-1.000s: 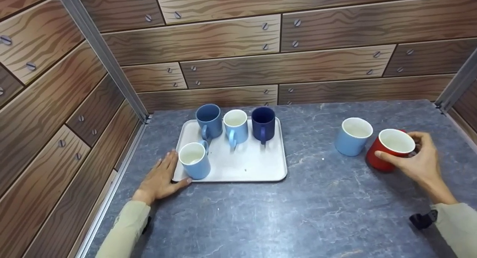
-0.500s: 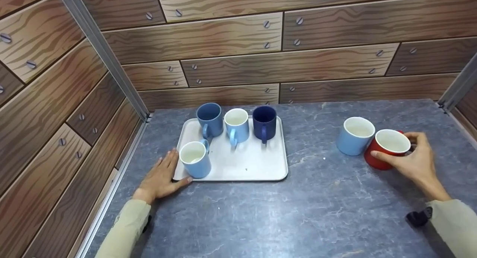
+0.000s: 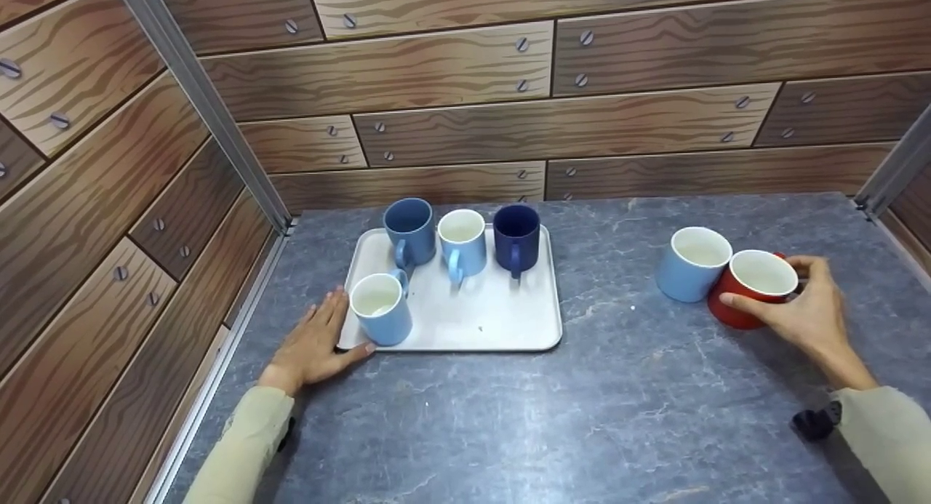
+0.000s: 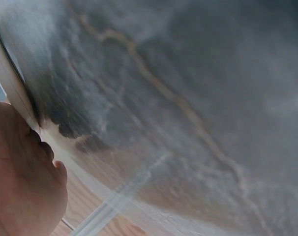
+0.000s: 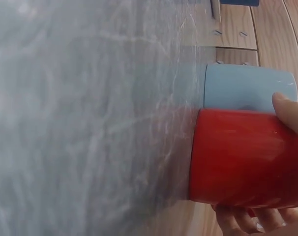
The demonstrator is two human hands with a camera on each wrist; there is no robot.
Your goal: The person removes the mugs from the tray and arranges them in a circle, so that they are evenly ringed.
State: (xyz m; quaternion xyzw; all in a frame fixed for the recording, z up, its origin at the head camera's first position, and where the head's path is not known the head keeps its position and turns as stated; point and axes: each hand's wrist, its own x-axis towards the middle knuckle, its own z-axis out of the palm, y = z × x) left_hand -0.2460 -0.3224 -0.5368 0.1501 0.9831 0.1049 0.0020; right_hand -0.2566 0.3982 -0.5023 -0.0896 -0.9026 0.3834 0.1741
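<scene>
The right hand grips the red mug, thumb across its near side and fingers around by the handle. The mug stands toward the right edge of the desk, with a light blue mug close against its left side; whether the two touch is hard to tell. The left hand lies flat with fingers stretched out along the left edge of the white tray, its thumb at the tray's near left corner. The tray sits near the desk's back edge, left of the middle. Just inside that corner is a pale blue mug. Along the tray's back edge, from left to right, stand a grey-blue mug, a sky-blue mug and a navy mug, handles facing the near edge.
</scene>
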